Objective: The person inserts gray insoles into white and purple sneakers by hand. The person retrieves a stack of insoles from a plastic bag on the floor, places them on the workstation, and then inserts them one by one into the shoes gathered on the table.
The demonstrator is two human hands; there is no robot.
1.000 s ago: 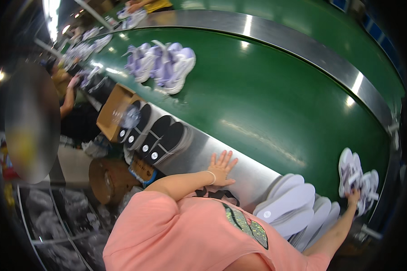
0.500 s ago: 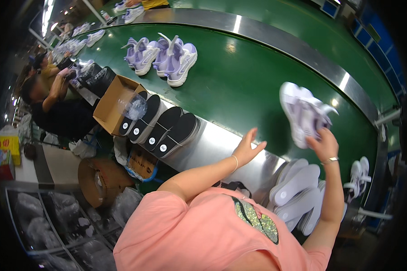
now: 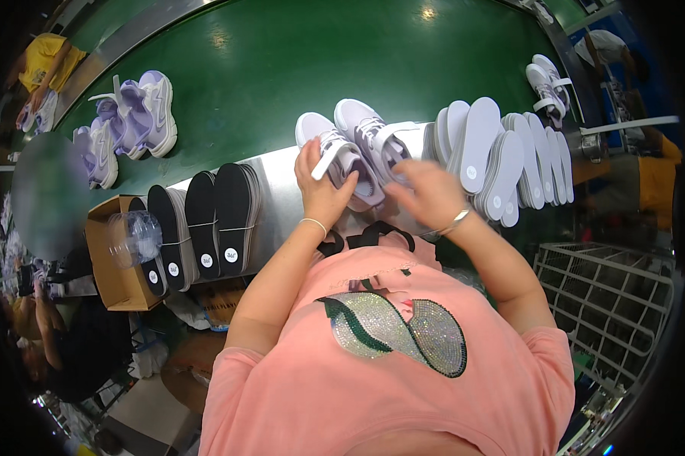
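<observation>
My left hand [image 3: 323, 190] is at the near left side of a pale lilac and white sneaker [image 3: 347, 157] with a white strap, its fingers and thumb set well apart, the fingers along the shoe's outer side and the thumb by its collar. I touch it there, but I cannot tell how firmly I have it. My right hand [image 3: 431, 196] is blurred, its fingers partly bent at the heel end of the matching sneaker [image 3: 371, 138]; whether they close on it I cannot tell. The 2 shoes sit side by side in front of my chest, toes pointing away from me, toes over the green tabletop [image 3: 281, 76] and heels over the bare metal edge strip [image 3: 278, 178].

Just right of them stand bundles of white shoe insoles [image 3: 480, 144] with round pale stickers. To my left are 4 stacks of black insoles [image 3: 237, 209], the leftmost partly inside an open brown cardboard box [image 3: 118, 254] with crumpled clear plastic [image 3: 137, 237]. Beyond that box, 2 pairs of purple and white sneakers [image 3: 154, 114] rest on the green surface, and 1 more lilac and white pair [image 3: 544, 87] sits at the far right.
</observation>
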